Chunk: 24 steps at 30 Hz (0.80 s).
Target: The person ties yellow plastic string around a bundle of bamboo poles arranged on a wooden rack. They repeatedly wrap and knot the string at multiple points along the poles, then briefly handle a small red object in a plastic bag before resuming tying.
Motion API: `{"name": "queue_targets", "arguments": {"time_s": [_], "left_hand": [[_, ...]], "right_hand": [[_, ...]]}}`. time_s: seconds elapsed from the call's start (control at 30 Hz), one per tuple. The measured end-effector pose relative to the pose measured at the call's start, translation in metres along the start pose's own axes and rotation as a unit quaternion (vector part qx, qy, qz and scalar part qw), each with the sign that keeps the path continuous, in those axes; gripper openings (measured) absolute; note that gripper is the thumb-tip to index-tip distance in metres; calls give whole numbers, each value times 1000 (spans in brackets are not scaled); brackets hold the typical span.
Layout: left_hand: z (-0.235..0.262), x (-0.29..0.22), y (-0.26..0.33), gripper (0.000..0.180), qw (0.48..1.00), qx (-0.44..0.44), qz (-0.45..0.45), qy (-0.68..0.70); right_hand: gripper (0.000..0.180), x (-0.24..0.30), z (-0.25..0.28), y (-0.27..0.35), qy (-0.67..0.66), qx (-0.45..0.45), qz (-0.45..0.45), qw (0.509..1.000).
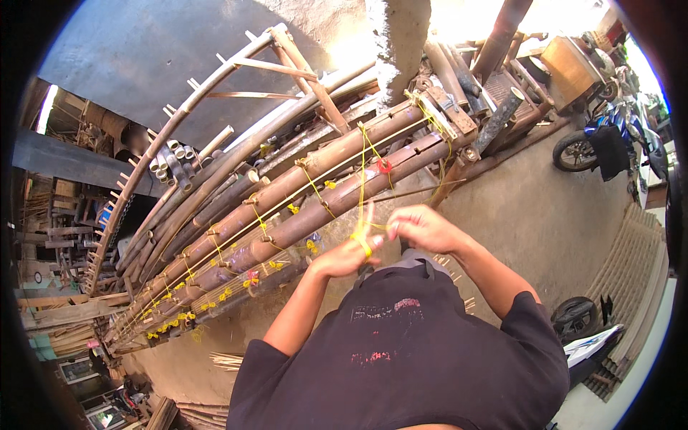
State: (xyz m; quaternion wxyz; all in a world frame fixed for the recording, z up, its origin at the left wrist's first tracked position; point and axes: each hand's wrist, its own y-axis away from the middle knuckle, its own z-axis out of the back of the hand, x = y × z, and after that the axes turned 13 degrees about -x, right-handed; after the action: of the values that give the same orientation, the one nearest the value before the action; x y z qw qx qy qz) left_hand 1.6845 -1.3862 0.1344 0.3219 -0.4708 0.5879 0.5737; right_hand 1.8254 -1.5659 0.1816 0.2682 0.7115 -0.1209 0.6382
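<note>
Slanting diagonally, two long, round, brown bamboo poles (294,228) lay side by side. Near them, the bare left hand (347,256) held its fingers apart, and the bare right hand (428,228) had its fingers clamped on thin yellow cord (365,246), which wrapped the left hand and stretched to the farther pole (333,156).

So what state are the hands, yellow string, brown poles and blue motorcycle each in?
Left hand: fingers partly extended, yellow string looped around it.
Right hand: curled, pinching string.
Yellow string: wound on the left hand, strands running up to the poles.
Brown poles: lying side by side, tied with string.
Blue motorcycle: parked, riderless.
</note>
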Motion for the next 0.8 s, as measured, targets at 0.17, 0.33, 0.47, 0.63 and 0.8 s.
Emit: {"name": "queue_targets", "arguments": {"time_s": [0.17,0.33,0.47,0.63,0.8], "left_hand": [[4,-10,-14,58,937,-48,-51,343],[31,25,-9,46,923,160,49,346],[39,31,-14,65,949,258,112,142],[32,8,-9,61,962,239,100,91],[38,20,-2,33,938,-90,178,285]], "right_hand": [[19,-20,-21,-1,68,57,16,996],[12,-31,-22,-9,134,-41,112,984],[10,-23,-39,-8,131,-25,277,952],[13,-31,-46,-13,159,21,324,932],[8,-53,-32,-25,206,-91,259,939]]}}
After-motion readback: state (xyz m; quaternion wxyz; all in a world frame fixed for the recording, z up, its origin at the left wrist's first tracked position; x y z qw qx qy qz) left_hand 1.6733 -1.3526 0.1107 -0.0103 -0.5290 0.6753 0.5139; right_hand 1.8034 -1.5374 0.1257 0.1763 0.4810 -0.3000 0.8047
